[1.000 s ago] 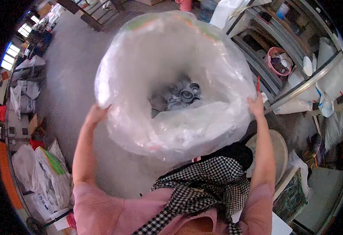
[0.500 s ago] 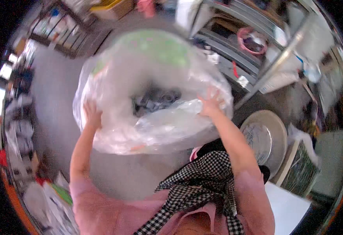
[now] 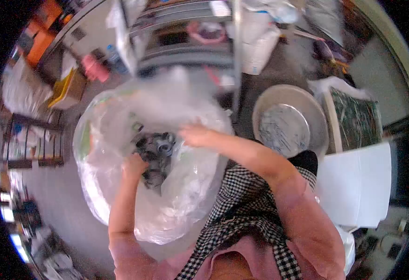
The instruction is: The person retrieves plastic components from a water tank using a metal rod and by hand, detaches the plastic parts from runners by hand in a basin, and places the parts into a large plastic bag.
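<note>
A large, crumpled clear plastic bag (image 3: 181, 200) with green and orange print stands on the floor before me, its mouth spread wide. Down inside lie several dark grey parts (image 3: 155, 149), too blurred to name. At the near left of the mouth, my left hand (image 3: 134, 167) is closed, with its fingers curled at the plastic. My right hand (image 3: 196, 134) reaches over the right side of the opening, touching or just above the film; motion smears its fingers. The far rim of the bag is also blurred.
To the right stands a round beige basin (image 3: 323, 126) with thin clear pieces in it. Beyond the bag is a grey metal rack (image 3: 181, 60) holding a pink basket (image 3: 207, 32). A white board (image 3: 354, 184) is at right, and a yellow-rimmed box (image 3: 69, 91) at far left.
My view has turned to the right, so the rack and basin sit further left. Both hands have moved from the bag's outer sides in to its mouth, and the left fingers have curled.
</note>
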